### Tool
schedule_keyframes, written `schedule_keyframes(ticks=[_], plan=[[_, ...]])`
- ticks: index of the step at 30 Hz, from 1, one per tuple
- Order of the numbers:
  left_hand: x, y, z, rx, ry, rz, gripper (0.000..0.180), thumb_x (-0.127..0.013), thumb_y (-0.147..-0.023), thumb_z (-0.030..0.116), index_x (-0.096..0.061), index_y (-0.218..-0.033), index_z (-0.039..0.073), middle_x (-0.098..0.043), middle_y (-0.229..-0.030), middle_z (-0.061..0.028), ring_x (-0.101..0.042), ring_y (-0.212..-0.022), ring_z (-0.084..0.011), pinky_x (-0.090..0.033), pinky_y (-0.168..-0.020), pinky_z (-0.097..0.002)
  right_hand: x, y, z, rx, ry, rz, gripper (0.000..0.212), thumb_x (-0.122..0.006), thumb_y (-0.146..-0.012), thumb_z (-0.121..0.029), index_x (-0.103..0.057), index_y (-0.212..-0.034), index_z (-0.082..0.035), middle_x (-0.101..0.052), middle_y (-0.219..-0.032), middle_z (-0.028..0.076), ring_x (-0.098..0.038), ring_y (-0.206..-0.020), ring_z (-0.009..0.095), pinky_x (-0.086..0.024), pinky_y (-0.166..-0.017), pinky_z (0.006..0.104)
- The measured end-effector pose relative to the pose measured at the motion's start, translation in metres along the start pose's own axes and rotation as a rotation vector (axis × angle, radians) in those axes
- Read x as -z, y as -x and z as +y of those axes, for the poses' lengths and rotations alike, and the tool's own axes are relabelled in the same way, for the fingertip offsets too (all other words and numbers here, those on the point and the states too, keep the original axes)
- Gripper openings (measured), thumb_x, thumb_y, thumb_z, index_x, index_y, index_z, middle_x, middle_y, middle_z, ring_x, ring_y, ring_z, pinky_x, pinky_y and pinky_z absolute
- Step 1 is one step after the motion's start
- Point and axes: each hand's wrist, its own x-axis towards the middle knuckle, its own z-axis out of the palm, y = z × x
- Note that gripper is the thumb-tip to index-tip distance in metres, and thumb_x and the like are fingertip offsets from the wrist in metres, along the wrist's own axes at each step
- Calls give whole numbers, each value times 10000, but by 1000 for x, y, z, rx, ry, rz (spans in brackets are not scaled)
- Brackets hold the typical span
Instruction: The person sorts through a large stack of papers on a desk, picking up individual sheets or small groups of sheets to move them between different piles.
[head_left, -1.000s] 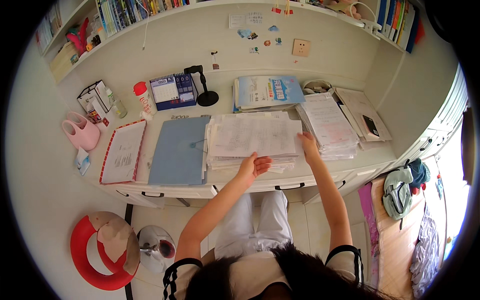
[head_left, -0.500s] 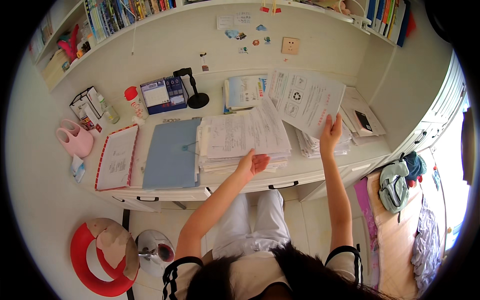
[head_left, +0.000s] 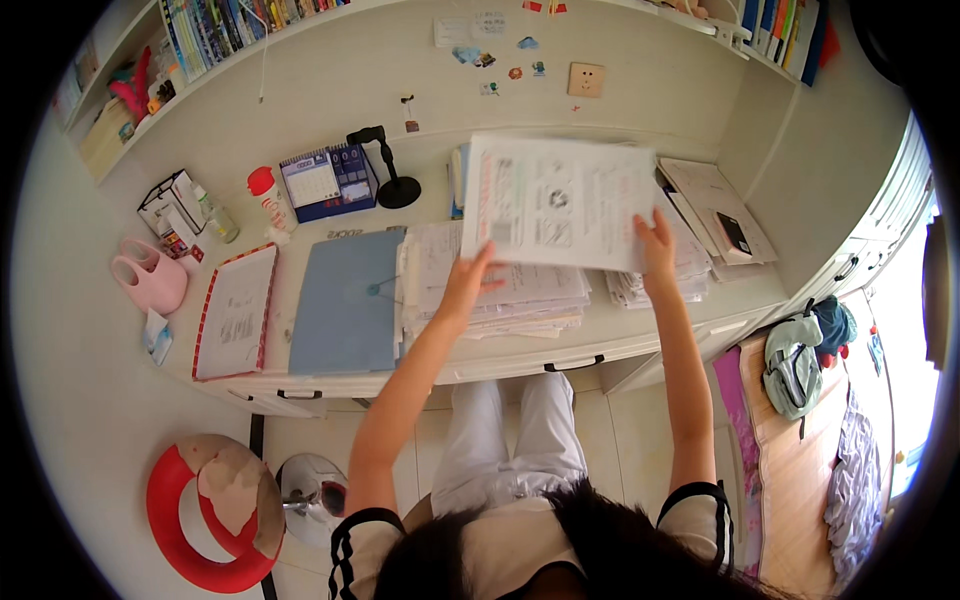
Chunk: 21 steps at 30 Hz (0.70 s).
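A second ago both hands lay flat on the stack of papers (head_left: 505, 290); since then the right hand (head_left: 655, 245) has raised a printed sheet (head_left: 557, 202) clear of it; now the left hand (head_left: 470, 285) has come up to its lower left corner.

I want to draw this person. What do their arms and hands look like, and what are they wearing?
Both arms are bare and slim. The left hand and right hand wear no gloves, and I see no watch. Short sleeves are white with black stripes at the edge.
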Motion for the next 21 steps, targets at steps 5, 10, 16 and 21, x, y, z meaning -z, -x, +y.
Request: schedule_keyframes(ticks=[5,10,16,21], plan=[[26,-33,0,199,-371,-255,338,-436,-806,144,-354,-1084,-29,-503,-951,-160,-577,-687,-219,-488,-570,-282,-2,-21,65,-221,294,12,414,-535,-743,-90,-394,-1117,19,-554,-772,70,-514,-615,104,-412,-551,215],[23,-121,-9,146,-166,-154,270,-371,-810,62,-364,-1048,-64,-511,-935,-166,-573,-717,-228,-505,-611,-283,-16,-93,84,-260,55,-237,465,-506,-709,-8,-344,-1143,36,-537,-919,134,-544,-772,187,-442,-690,275],[26,-209,-56,178,44,-56,220,-394,-790,32,-392,-990,-60,-527,-891,-181,-568,-742,-242,-503,-619,-305,-15,-176,154,-118,486,25,410,-496,-656,19,-434,-1059,57,-556,-858,139,-556,-696,205,-454,-633,275],[-11,-199,-68,244,-164,39,126,-433,-766,60,-441,-861,-22,-562,-791,-157,-573,-698,-212,-487,-586,-296,31,-165,155,102,562,-6,345,-593,-609,-15,-531,-948,6,-578,-804,88,-540,-634,141,-436,-586,249]])
